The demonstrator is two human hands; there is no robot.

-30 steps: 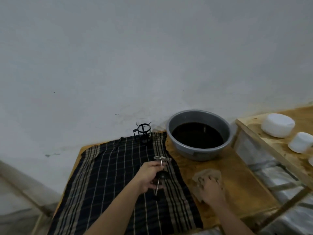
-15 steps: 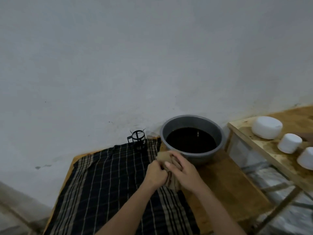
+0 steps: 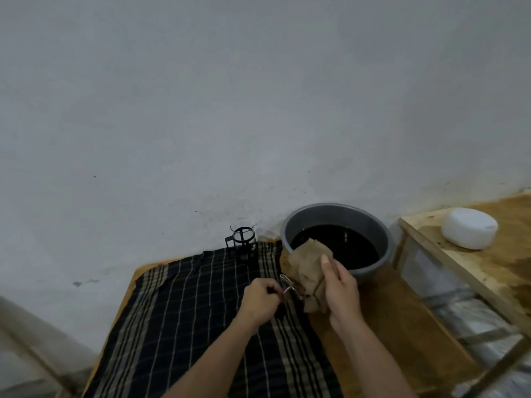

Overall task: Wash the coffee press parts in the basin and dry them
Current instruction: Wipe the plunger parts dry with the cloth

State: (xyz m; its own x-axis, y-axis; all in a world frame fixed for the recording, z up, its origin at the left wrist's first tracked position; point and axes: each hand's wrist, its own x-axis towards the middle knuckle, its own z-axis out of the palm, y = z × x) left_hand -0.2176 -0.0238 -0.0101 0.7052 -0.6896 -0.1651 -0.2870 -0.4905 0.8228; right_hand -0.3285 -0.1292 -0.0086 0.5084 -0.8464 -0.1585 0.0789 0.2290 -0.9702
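Observation:
My left hand (image 3: 258, 301) grips the coffee press plunger (image 3: 290, 286) by its rod, the round metal filter disc pointing toward the right hand. My right hand (image 3: 339, 288) holds a crumpled brown cloth (image 3: 309, 270) against the filter disc. Both hands are above the table, just in front of the grey basin (image 3: 382, 234), which holds dark water. The black press frame with its glass (image 3: 242, 242) stands upright at the far edge of the dark plaid towel (image 3: 201, 311).
The plaid towel covers the left part of the wooden table (image 3: 402, 334). A second wooden stand (image 3: 448, 262) at the right carries a white round container (image 3: 469, 231). A grey wall rises right behind the basin.
My right hand picked the brown cloth up from the table and brought it to the plunger; both hands came together, and now the cloth sits beside the exposed filter disc.

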